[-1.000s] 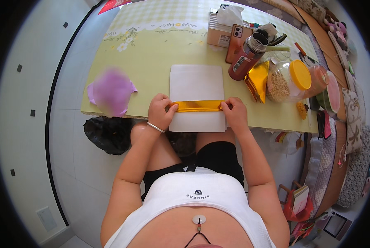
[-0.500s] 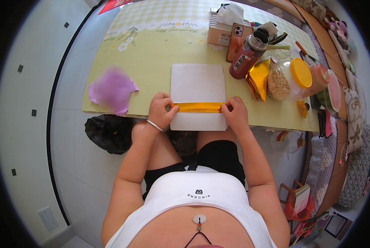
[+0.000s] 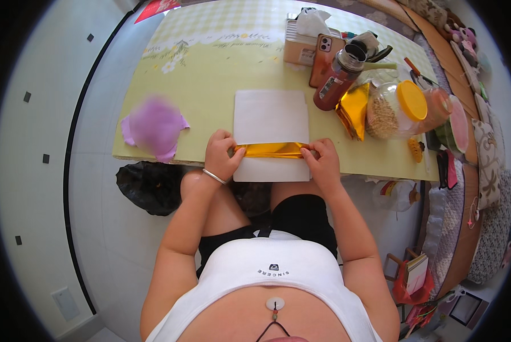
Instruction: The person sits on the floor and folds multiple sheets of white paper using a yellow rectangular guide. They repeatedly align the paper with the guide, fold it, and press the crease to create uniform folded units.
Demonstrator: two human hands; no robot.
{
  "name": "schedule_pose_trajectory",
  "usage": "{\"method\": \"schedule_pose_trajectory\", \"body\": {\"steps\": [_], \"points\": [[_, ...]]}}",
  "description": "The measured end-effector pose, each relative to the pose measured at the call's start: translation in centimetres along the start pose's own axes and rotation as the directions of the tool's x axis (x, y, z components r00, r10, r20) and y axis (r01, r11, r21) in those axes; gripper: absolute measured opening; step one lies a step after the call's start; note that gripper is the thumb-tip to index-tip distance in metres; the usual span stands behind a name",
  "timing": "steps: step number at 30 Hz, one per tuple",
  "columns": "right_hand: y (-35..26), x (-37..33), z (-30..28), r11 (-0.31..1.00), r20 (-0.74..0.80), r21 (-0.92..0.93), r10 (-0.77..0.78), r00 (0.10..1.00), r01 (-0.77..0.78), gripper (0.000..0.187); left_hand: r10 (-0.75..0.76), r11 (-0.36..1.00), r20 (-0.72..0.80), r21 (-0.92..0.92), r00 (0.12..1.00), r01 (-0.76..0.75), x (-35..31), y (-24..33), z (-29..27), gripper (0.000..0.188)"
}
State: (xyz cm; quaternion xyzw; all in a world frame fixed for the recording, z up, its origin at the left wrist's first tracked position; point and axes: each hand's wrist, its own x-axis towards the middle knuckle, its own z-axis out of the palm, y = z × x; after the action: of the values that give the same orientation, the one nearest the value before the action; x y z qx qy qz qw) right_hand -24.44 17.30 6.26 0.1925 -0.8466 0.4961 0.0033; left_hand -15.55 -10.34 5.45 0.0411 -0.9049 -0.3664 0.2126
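Note:
A shiny gold foil strip [image 3: 272, 150] stretches level across a white rectangular sheet or pad [image 3: 271, 114] at the table's near edge. My left hand [image 3: 222, 154], with a light bangle at its wrist, pinches the strip's left end between thumb and fingers. At the other end, my right hand [image 3: 323, 162] has its thumb and fingers closed on the strip. Part of the white sheet shows on both the far and near side of the strip. The strip's very ends are hidden under my fingers.
On the table [image 3: 210, 80], a purple cloth [image 3: 154, 128] lies at left. A red flask [image 3: 338, 80], phone [image 3: 324, 57], tissue box [image 3: 301, 43], folded gold foil [image 3: 353, 111] and yellow-lidded jar [image 3: 384, 108] crowd the right. A black bag [image 3: 147, 188] sits below the left edge.
The right end of the gold strip looks slightly twisted now, and my right hand has shifted a little nearer to me. Both hands keep their hold.

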Motion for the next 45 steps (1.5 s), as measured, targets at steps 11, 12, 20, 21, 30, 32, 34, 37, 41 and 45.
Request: {"method": "schedule_pose_trajectory", "body": {"steps": [11, 12, 20, 21, 30, 32, 34, 37, 41, 45], "points": [[-1.4, 0.5, -0.1, 0.903, 0.147, 0.206, 0.351, 0.925, -0.376, 0.018, -0.013, 1.000, 0.003, -0.023, 1.000, 0.014, -0.2, -0.2, -0.1, 0.021], [-1.3, 0.4, 0.0, 0.915, 0.130, 0.195, 0.332, 0.934, -0.352, 0.018, -0.025, 0.999, 0.006, -0.035, 1.000, 0.026, -0.2, -0.2, -0.2, 0.022], [0.0, 0.0, 0.9, 0.978, 0.022, -0.005, 0.208, 0.978, -0.208, 0.021, 0.032, 0.997, -0.011, -0.075, 0.999, -0.032, -0.4, -0.5, -0.3, 0.017], [-0.3, 0.0, 0.9, 0.979, 0.021, -0.036, 0.202, 0.979, -0.201, 0.021, 0.033, 0.996, -0.014, -0.082, 0.999, -0.034, -0.4, -0.5, -0.4, 0.017], [-1.3, -0.3, 0.5, 0.975, 0.012, -0.170, 0.145, 0.989, -0.141, 0.017, 0.044, 0.995, -0.016, -0.087, 0.999, -0.046, -0.8, -0.4, -0.3, 0.020], [-1.6, -0.3, 0.4, 0.977, 0.005, -0.164, 0.141, 0.990, -0.138, 0.016, 0.052, 0.993, -0.022, -0.107, 0.998, -0.054, -0.9, -0.3, -0.4, 0.022], [-1.2, -0.2, 0.5, 0.976, 0.012, -0.159, 0.154, 0.988, -0.151, 0.016, 0.044, 0.992, -0.005, -0.119, 0.999, -0.045, -0.9, -0.1, -0.6, 0.025], [-1.2, -0.1, 0.5, 0.975, 0.012, -0.155, 0.164, 0.986, -0.161, 0.016, 0.017, 0.993, 0.035, -0.121, 0.999, -0.013, -0.9, 0.1, -0.8, 0.027], [-0.6, -0.2, 0.6, 0.981, -0.006, -0.125, 0.148, 0.989, -0.148, 0.017, 0.012, 0.991, 0.042, -0.131, 0.999, -0.007, -0.9, -0.3, -0.6, 0.028], [-1.2, -0.3, 0.5, 0.977, 0.005, -0.140, 0.165, 0.986, -0.163, 0.017, -0.016, 0.991, 0.052, -0.132, 0.999, 0.022, -1.1, -0.5, -0.6, 0.029]]}}
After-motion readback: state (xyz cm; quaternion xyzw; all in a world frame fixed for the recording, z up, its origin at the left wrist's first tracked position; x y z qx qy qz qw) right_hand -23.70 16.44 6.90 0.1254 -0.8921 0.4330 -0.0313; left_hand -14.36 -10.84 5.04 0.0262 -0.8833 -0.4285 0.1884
